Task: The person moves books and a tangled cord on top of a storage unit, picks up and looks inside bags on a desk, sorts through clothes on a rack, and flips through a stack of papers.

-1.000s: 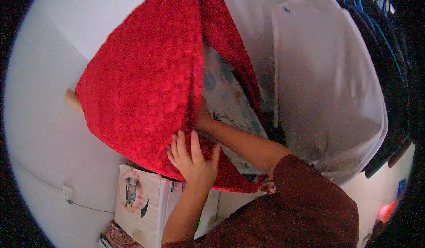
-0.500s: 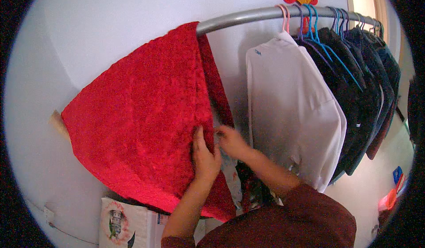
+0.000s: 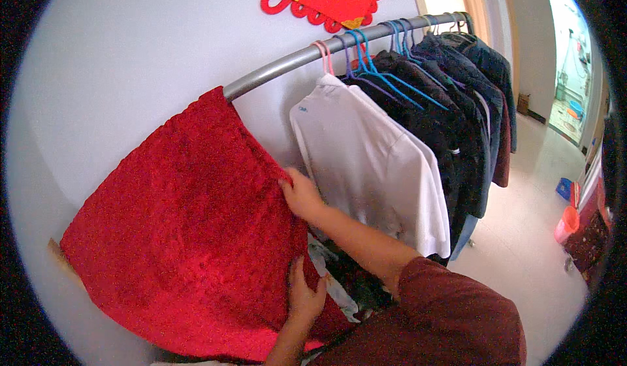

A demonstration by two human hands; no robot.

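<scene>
Right hand (image 3: 304, 195), with fingers curled, holds the edge of the red cloth (image 3: 176, 235), which hangs over the near part of the metal rail (image 3: 274, 68). Left hand (image 3: 307, 297), half open, touches this cloth well below the rail; its grip I cannot tell. Pale wall (image 3: 163, 46) is behind the rail, pale floor (image 3: 506, 235) below.

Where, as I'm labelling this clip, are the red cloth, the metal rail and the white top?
Red cloth (image 3: 176, 235), head view: middle of its broad hanging front.
Metal rail (image 3: 274, 70), head view: bare stretch just right of the cloth.
White top (image 3: 362, 153), head view: its body, below the collar.
</scene>
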